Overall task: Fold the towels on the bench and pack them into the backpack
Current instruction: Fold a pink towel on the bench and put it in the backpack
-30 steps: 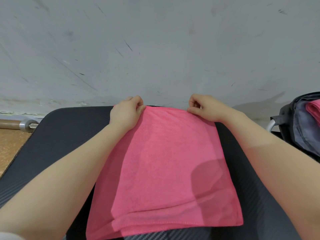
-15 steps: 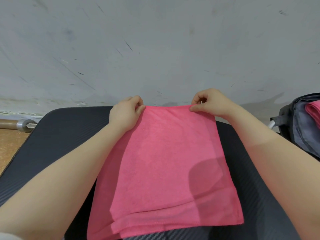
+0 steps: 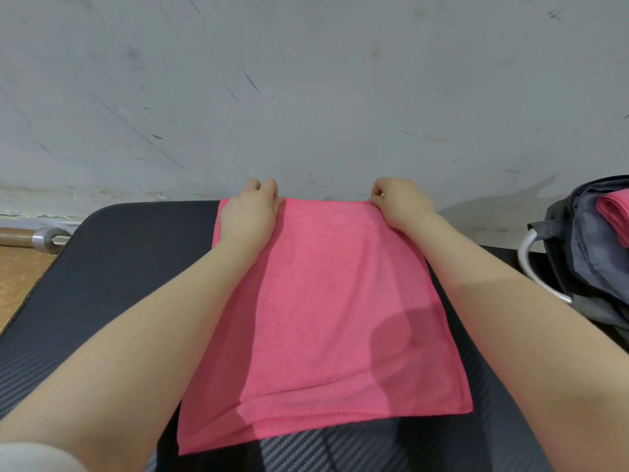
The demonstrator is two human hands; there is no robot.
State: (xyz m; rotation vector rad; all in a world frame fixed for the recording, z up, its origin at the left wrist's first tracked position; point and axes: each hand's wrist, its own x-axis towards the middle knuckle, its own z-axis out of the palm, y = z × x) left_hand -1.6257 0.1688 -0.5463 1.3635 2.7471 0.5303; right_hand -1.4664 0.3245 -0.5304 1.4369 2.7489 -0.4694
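Right now the person is pinching the far edge of a pink towel [image 3: 326,301], one corner in each hand. The left hand [image 3: 250,212] is gripping the far-left corner with fingers curled over it; the right hand [image 3: 398,202] is pinching the far-right corner between thumb and curled fingers.

The towel is lying on the bench [image 3: 119,267], already doubled — a lower layer is peeking out along the near and left edges. Its long axis is running away from the person, from the near hem by the body to the far edge at the hands. Both hands are sitting at that far end, about equally near it, so the likely next fold is calling for drawing the far edge back toward the near hem, or crossing one side over the other.

The cloth is looking soft and napped, a limp microfibre with a stitched hem, lying mostly flat. The bench pad is dark and finely ribbed.

To the right, well apart from the hands, a grey backpack [image 3: 578,253] is standing open with another pink towel [image 3: 612,212] inside — the right hand is nearer it.
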